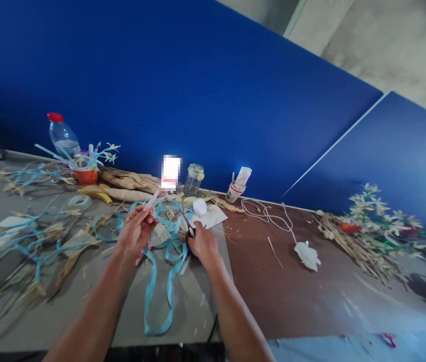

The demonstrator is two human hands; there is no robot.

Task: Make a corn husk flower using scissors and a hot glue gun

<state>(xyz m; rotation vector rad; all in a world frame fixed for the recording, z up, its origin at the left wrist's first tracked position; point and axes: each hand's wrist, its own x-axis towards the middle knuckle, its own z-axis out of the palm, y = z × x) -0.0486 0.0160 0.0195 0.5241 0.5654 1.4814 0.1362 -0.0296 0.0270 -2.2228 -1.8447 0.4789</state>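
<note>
In the middle of the head view, my left hand (pixel 137 227) pinches a narrow whitish strip (pixel 152 199) that points up and to the right. My right hand (pixel 202 244) grips black-handled scissors (pixel 189 231), their blades pointing up and away from me. A long light-blue ribbon (pixel 151 281) lies in loops on the table below and between both hands. Close beyond the scissors sit a small white roll (pixel 200 206) and a sheet of white paper (pixel 215 217). Branches wrapped in light blue (pixel 39 259) with dried pale petals spread to the left.
Along the blue partition stand a red-capped bottle (pixel 64 138), a red cup (pixel 85 176), a lidded jar (pixel 193 180) and a white cup (pixel 234 192). Dried husks (pixel 130 180) lie behind my hands. White cord (pixel 268 213) and a bundle of stems with white flowers (pixel 363 246) are right.
</note>
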